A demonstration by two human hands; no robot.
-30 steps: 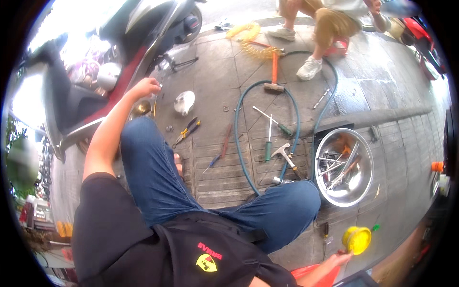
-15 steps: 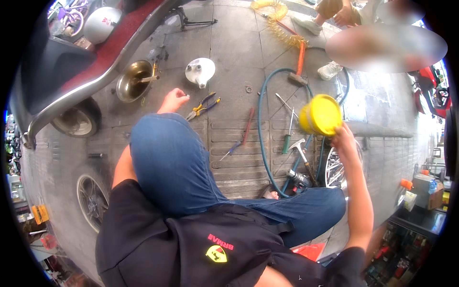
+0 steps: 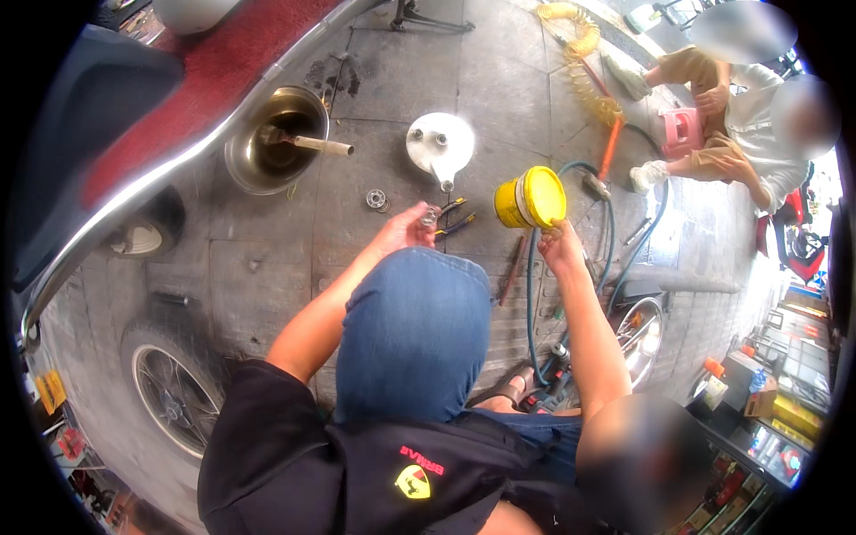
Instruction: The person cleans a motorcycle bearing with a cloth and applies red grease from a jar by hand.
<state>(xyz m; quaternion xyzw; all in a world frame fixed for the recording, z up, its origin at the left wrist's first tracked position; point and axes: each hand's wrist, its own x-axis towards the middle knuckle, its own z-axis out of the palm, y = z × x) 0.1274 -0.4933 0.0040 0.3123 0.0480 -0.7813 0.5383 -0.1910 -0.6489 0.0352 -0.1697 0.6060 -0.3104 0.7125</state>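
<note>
A yellow lidded tub (image 3: pixel 511 204) is tilted sideways in my right hand (image 3: pixel 562 247), whose fingers grip it at the lid's edge. My left hand (image 3: pixel 408 228), beyond my raised knee, pinches a small silvery ring that looks like a bearing (image 3: pixel 431 216). Another bearing (image 3: pixel 376 199) lies on the floor just left of that hand. Pliers with yellow and black handles (image 3: pixel 456 224) lie right beside my left fingers, partly hidden. Farther off sits a white round metal plate with a short arm (image 3: pixel 450 143), probably a brake drum cover.
A metal bowl (image 3: pixel 239 165) with dark liquid and a brush (image 3: pixel 312 143) stands far left, near a chrome-edged vehicle. Rightward lie a blue-green hose (image 3: pixel 532 308), an orange-handled hammer (image 3: pixel 610 147) and a spoked wheel (image 3: pixel 640 332). Another person (image 3: pixel 753 111) sits at far right.
The tub has come left, toward my left hand, and turned so its side shows. My left hand has moved beside the pliers. The view has shifted, showing more of the other person.
</note>
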